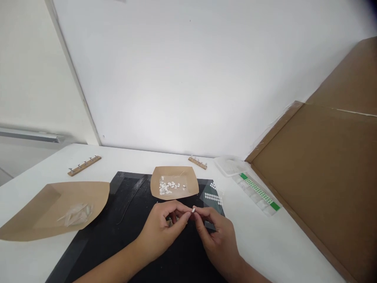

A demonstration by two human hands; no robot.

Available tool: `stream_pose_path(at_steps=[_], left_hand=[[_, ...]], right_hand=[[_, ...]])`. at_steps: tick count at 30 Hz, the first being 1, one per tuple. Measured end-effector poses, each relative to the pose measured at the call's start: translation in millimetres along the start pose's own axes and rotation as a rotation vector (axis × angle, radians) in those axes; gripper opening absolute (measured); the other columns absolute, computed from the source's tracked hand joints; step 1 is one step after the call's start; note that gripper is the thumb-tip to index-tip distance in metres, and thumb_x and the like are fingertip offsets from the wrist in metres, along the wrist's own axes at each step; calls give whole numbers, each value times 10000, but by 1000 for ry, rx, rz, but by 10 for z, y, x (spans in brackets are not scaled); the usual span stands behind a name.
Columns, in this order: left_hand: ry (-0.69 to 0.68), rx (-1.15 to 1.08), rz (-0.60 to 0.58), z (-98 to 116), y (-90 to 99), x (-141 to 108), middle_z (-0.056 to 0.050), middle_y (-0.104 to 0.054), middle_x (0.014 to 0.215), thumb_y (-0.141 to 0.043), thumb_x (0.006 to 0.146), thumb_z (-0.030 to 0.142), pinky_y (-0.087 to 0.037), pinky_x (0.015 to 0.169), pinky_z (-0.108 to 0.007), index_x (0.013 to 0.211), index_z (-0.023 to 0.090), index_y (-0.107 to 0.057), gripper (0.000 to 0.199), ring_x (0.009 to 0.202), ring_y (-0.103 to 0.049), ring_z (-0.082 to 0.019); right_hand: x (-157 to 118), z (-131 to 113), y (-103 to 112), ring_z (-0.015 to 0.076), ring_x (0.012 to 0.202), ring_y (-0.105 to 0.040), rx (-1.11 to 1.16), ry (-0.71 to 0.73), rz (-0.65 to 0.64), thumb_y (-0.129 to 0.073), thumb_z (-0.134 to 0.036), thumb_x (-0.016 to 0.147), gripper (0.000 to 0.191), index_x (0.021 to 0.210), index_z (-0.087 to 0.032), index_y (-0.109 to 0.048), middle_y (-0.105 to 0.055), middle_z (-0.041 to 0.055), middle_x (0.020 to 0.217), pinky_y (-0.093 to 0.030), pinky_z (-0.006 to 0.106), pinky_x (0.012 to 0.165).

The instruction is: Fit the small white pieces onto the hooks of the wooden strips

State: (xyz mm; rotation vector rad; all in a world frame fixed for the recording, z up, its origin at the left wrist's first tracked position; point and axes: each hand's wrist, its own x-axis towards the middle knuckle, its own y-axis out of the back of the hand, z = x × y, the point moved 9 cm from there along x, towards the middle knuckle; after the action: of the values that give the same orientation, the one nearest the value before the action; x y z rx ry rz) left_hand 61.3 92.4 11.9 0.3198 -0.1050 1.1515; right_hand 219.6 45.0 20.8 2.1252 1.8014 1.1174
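Note:
Above the black mat (132, 243), my left hand (161, 224) and my right hand (216, 232) meet at the fingertips. Between them is a small white oval piece (193, 210), pinched by thumb and forefinger on both sides. Something small shows under my left hand's curled fingers, too hidden to name. Just beyond the hands stands a brown paper tray (175, 171) holding many loose white oval bits (167, 186). To the right of it lies a clear sheet with rows of white oval stickers (213, 197), partly behind my right hand.
A larger paper tray (32, 204) with crumpled clear plastic (77, 214) stands left. Wooden strips with small metal stands lie at the back left (85, 165) and back centre (197, 162). On the right are a clear case with a green label (259, 190) and a cardboard wall (324, 169).

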Motion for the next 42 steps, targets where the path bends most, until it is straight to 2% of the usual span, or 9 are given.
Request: stream_pose_path(at_steps=[6,9,12,14,19,26,31,35,42], left_hand=[[-76,44,-9,110,-5,6,-52,-753,857,-652,980,289,-497,654,-240,1003,220,-810,174,702,-639,-147],[-101,28,-9,145,-8,1,-64,-748,926,-645,983,276,-497,646,-234,1008,215,-794,163,727,-646,-145],[-74,15,-15,124,-21,-4,-51,-728,895,-640,992,293,-497,646,-232,964,213,-775,160,726,-643,-144],[-35,11,-28,93,-35,-5,-44,-722,876,-624,1005,309,-502,652,-233,954,215,-769,181,735,-651,-148],[-15,66,3,68,5,5,-37,-705,857,-627,1008,329,-494,643,-227,962,215,-772,190,744,-649,-150],[-10,63,0,21,-25,8,-38,-702,870,-619,1012,316,-490,637,-223,958,214,-770,191,747,-650,-146],[-85,82,-46,95,-39,5,-34,-679,848,-633,1003,278,-476,616,-212,995,216,-786,165,696,-610,-124],[-195,120,-68,210,-27,-2,-37,-701,855,-628,996,232,-462,598,-214,1075,230,-794,184,656,-585,-111],[-278,95,-64,335,-1,-16,-36,-726,862,-655,941,127,-458,542,-168,1045,218,-800,201,641,-600,-92]], right_hand=[[5,-77,-16,199,749,-780,-16,63,-32,-613,-300,1040,161,1125,-265,-745,-813,40,922,-626,290,678],[7,-118,-11,207,789,-784,-44,89,-44,-593,-301,1043,167,1129,-263,-732,-816,52,976,-623,291,668],[15,-93,-20,213,818,-777,-90,63,-67,-572,-299,1048,159,1131,-262,-703,-807,61,1048,-605,293,642],[21,-76,-42,204,783,-755,-114,60,-92,-566,-282,1048,131,1109,-262,-680,-796,50,1012,-580,294,628],[53,-94,-80,195,789,-716,-90,126,-126,-559,-239,1047,86,1076,-261,-637,-756,48,994,-539,295,629],[42,-157,-71,202,878,-696,-64,217,-135,-542,-175,1054,98,1089,-262,-569,-696,60,995,-554,322,713],[30,-236,-67,195,889,-683,-50,307,-142,-529,-119,1042,155,1106,-261,-536,-671,56,988,-563,327,731],[39,-274,-31,188,855,-669,-28,386,-94,-531,-87,1022,179,1114,-240,-545,-652,45,934,-549,308,688],[-19,-378,6,180,795,-652,-177,554,-33,-571,-32,967,211,1087,-203,-543,-666,65,915,-525,270,621]])
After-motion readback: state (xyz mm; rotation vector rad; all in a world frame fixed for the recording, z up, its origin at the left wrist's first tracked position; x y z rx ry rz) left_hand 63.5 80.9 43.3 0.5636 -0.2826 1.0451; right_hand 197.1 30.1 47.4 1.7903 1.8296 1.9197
